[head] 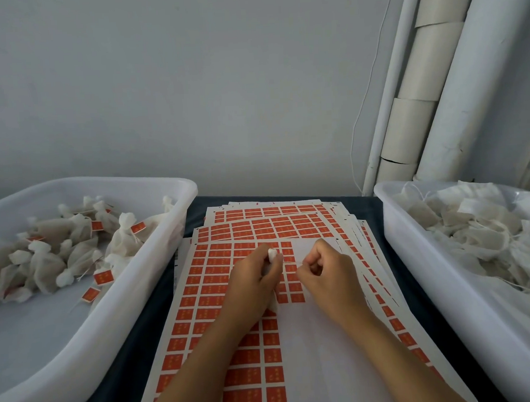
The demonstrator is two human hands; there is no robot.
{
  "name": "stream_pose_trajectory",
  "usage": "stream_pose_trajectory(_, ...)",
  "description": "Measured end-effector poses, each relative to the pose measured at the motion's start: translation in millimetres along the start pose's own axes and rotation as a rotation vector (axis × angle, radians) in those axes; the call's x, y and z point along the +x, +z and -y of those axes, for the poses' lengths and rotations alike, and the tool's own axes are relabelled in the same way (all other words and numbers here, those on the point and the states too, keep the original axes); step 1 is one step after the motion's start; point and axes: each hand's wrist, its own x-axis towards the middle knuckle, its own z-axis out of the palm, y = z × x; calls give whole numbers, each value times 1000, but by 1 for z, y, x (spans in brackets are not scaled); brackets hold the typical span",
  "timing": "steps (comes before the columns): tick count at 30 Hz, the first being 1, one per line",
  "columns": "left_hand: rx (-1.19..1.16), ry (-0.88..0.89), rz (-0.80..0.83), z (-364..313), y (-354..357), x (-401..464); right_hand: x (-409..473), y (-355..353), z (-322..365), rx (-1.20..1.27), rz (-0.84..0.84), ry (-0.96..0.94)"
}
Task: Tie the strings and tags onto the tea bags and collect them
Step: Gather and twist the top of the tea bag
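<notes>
At lower centre of the frame, both forearms reach up from the bottom edge and meet over the sheets of red tags (219, 283). The left hand (255, 281) has its fingers curled round a tea bag (272, 255), whose white gathered top pokes out above the knuckles. The right hand (322, 271) sits just beside it to the right, its fingers bent in a pinch on the string (291, 262). That thin line runs almost level between the two hands, so the coming pull looks to lie along a left-to-right axis, with the bag on the left end. Both hands are about equally near the bag's neck, palms turned down and wrists slightly raised. I judge the knot is being drawn tight, though the loop itself is too small to make out. Further up and to the left, a white tub (173, 224) holds finished bags (61, 254) with red tags hanging off them. At the right of the frame, another tub (414, 254) is heaped with untied bags (474, 226). Beyond, at upper right, pale pipes (435, 84) lean against the grey wall.
</notes>
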Motion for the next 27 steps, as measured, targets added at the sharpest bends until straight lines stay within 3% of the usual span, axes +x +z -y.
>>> stream_pose_trajectory(5,54,18,21,0,-2,4,4,-3,-1,-23,-17,-5)
stream_pose_trajectory(9,184,24,117,7,-4,2,1,-4,-10,21,129,81)
stream_pose_trajectory(16,-32,-146,-7,14,-4,4,2,-19,-15,10,210,94)
stream_pose_trajectory(22,-95,-170,10,14,-4,5,5,-41,-2,-221,565,0)
stream_pose_trajectory(27,-157,-161,7,14,-4,4,8,-41,18,-529,729,-53)
